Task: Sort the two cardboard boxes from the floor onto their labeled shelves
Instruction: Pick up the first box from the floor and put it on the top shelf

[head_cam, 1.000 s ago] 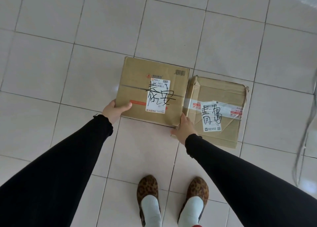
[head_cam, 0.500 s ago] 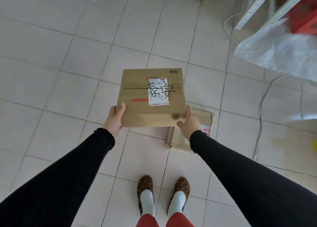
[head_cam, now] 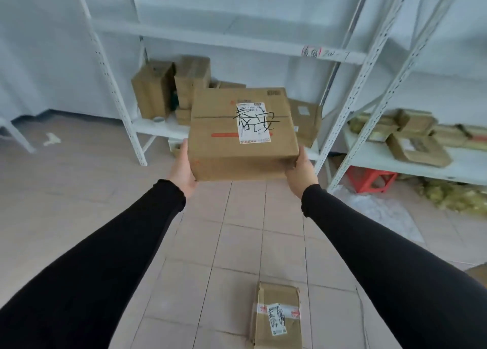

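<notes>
I hold a cardboard box with a white label and black handwriting at chest height, facing the shelves. My left hand grips its left side and my right hand grips its right lower corner. A second, smaller taped cardboard box with its own handwritten label lies on the tiled floor below, near my right arm. A white metal shelf unit stands ahead, with a handwritten shelf label on its upper board's edge at the right.
Several cardboard boxes stand on the low shelf behind the held box. A second shelf unit at the right holds flat parcels. A red stool and crumpled plastic lie under it. A white leg stands at the far left.
Both hands lifted the labelled box off the floor to chest height. My view swung up from the tiles to the shelves. The smaller box stayed on the floor.
</notes>
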The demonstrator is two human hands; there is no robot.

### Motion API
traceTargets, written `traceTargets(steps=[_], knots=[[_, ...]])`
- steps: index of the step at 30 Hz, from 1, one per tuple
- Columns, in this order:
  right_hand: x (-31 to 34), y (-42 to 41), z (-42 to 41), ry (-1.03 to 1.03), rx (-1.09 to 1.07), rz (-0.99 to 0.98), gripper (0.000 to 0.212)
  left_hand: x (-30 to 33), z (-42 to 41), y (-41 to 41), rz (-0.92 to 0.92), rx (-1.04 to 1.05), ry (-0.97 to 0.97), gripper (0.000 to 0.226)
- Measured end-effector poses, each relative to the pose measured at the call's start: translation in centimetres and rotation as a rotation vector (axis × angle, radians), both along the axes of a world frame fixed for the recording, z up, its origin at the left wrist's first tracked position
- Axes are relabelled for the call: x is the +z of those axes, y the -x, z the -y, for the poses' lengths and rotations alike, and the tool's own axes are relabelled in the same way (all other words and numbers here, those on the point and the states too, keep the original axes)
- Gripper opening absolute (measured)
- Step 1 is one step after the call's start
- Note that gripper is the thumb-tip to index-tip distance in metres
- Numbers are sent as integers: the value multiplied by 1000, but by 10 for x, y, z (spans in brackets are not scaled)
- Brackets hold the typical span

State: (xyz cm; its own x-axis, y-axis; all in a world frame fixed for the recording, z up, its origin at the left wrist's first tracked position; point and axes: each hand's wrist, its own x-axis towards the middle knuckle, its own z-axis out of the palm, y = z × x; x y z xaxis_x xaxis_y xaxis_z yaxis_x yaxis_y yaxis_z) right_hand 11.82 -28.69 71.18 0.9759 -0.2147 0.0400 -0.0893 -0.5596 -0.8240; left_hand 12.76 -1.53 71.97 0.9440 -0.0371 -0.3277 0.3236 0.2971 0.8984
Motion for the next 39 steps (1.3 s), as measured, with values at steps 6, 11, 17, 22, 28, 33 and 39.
traceTargets(steps=[6,11,17,22,28,33,39], knots=[[125,-31,10,46,-50,220,69,127,-6,-33,136,-120,127,61],[176,-74,32,84,-33,336,72,179,11,-84,154,-122,182,31],[189,-139,42,120,-30,357,60,199,26,-149,146,-16,161,42],[196,-195,38,184,-40,317,42,208,21,-205,122,-2,144,59],[215,-268,40,307,-42,337,47,242,15,-273,179,-13,130,45],[245,-317,47,434,-110,382,47,281,19,-337,245,-76,135,32],[293,-354,89,586,-250,400,45,339,58,-400,296,-173,161,32]])
